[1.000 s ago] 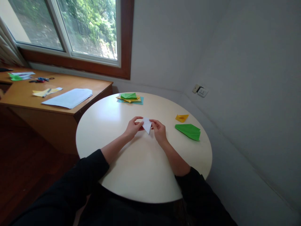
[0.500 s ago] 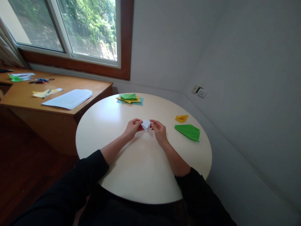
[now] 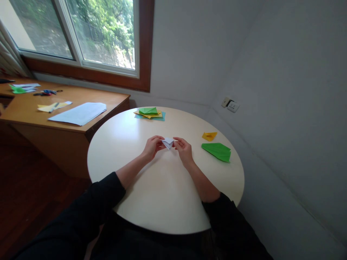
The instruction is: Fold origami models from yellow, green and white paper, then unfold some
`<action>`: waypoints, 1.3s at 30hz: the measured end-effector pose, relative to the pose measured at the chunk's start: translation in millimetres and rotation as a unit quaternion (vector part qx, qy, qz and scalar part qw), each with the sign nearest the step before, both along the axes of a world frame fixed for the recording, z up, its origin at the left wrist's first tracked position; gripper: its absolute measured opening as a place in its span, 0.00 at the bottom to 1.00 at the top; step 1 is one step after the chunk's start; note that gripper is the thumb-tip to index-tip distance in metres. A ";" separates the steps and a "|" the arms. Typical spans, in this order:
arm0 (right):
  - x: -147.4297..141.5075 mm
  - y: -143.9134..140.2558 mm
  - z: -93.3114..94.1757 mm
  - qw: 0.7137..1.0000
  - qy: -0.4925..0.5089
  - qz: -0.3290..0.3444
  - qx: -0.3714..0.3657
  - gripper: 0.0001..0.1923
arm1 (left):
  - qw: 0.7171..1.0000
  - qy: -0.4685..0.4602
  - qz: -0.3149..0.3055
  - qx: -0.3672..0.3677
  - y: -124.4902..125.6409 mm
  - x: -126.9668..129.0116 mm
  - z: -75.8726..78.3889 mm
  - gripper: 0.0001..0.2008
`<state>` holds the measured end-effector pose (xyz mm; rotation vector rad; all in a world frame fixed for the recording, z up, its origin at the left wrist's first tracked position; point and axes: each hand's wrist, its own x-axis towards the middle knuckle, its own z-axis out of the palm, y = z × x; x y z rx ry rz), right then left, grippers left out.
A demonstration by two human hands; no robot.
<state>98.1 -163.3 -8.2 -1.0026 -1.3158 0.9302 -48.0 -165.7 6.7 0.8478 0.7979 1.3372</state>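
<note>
Head view: above the table point(image 3: 162, 202), near its middle, the left hand point(image 3: 152, 147) and right hand point(image 3: 184, 150) pinch the paper point(image 3: 168, 143) at opposite sides; light, even pressure should best keep its folds crisp.

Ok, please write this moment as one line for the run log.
left hand: pinches folded white paper | right hand: pinches its right edge | round table, right side: folded yellow paper, folded green paper

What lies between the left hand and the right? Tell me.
In the head view, a folded white paper lies between left hand and right hand.
</note>
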 end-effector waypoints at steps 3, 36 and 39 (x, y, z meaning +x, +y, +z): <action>0.1 -0.4 -0.1 1.000 0.004 0.004 -0.016 0.15 | 1.000 0.000 0.003 0.008 -0.5 0.1 0.5 0.04; 1.2 3.0 -2.0 0.989 0.115 0.038 -0.085 0.13 | 0.987 0.111 0.071 0.090 -0.1 6.3 -3.9 0.10; 2.0 2.5 0.2 0.989 0.122 0.029 -0.080 0.13 | 0.988 0.110 0.060 0.094 -3.4 6.7 0.4 0.10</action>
